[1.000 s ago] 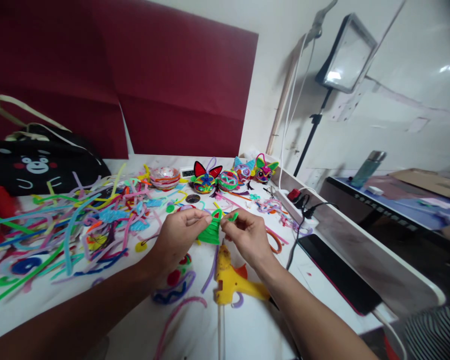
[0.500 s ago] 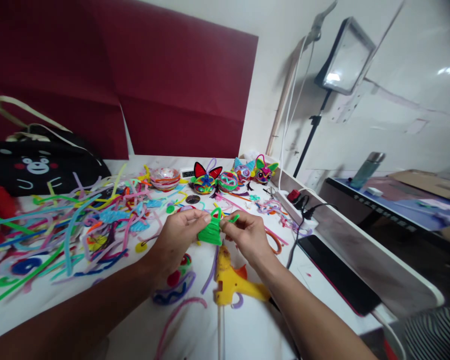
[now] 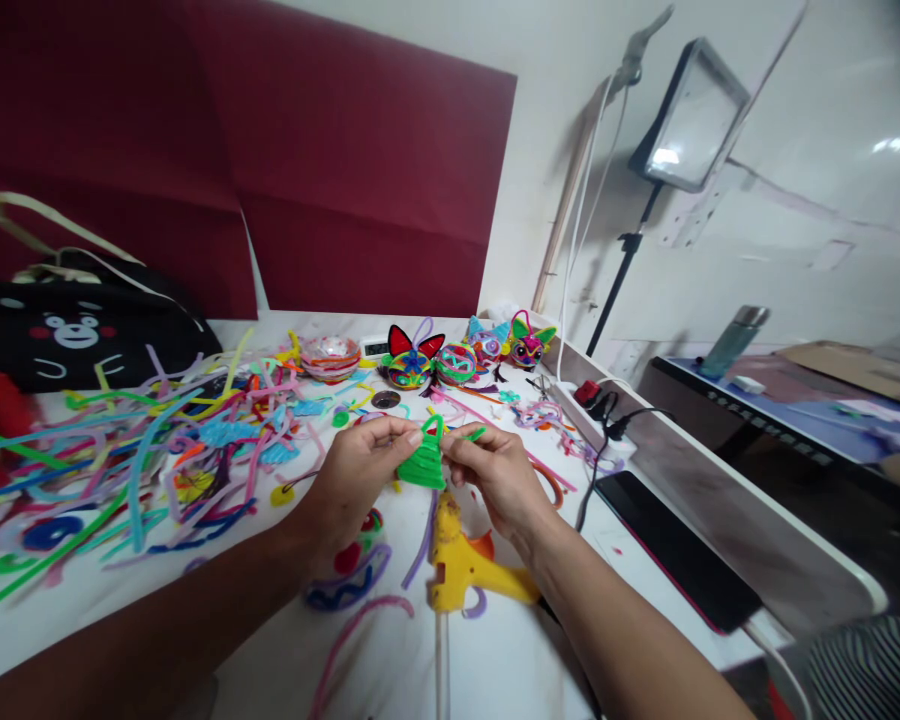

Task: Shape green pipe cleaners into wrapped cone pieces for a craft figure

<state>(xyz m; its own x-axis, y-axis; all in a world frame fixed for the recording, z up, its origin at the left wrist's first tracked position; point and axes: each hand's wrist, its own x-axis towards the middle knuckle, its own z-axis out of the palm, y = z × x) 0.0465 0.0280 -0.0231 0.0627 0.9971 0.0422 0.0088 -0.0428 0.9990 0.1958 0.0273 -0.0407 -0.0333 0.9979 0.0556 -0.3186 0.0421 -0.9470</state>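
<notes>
Between my two hands, above the white tabletop, is a flat green piece of bent pipe cleaner (image 3: 421, 462) with a small loop at its top. My left hand (image 3: 366, 468) pinches its left edge between thumb and fingers. With thumb and forefinger closed, my right hand (image 3: 496, 470) grips the free green end at the right side. Just below lies a yellow glue gun (image 3: 474, 575), its nozzle pointing away from me. A round ornament (image 3: 349, 575) with red, purple and blue pipe cleaner sits under my left wrist, partly hidden by it.
Loose coloured pipe cleaners (image 3: 217, 440) cover the left side, before a black bag (image 3: 75, 335). Finished ornaments (image 3: 411, 365) and a stack of clear bowls (image 3: 330, 357) stand at the back. A power strip (image 3: 596, 415) and a phone (image 3: 679, 550) lie right, along the table's raised edge.
My right hand has shifted slightly, and the green end now sticks out less above its fingers. The left hand keeps its hold in nearly the same place.
</notes>
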